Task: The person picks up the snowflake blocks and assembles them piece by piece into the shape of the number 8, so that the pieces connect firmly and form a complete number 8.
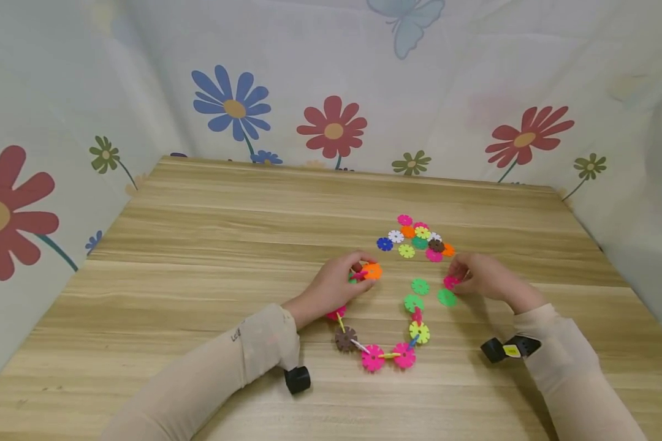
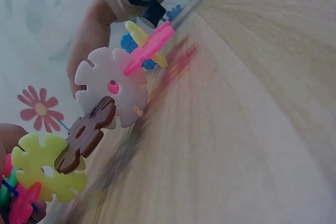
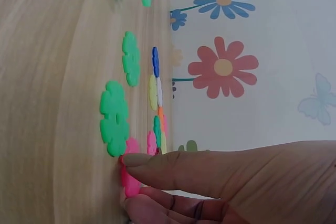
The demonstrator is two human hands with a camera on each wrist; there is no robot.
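My left hand (image 1: 331,283) holds one end of a linked chain of notched plastic discs, with an orange disc (image 1: 372,271) showing at its fingertips. The chain curves round toward me through a brown disc (image 1: 344,339) and pink discs (image 1: 372,358), then up to a green disc (image 1: 413,303). In the left wrist view, a white disc (image 2: 94,85) and a yellow disc (image 2: 31,153) hang linked above the wood. My right hand (image 1: 484,278) pinches a loose pink disc (image 3: 130,177) between thumb and fingers at the tabletop. Beside it lies a loose green disc (image 3: 114,121).
Another loose green disc (image 1: 420,286) lies between the hands. Farther back is a scattered group of loose discs, among them a blue disc (image 1: 384,244) and an orange disc (image 1: 448,250). A flower-printed cloth (image 1: 287,73) hangs behind the wooden table (image 1: 198,245).
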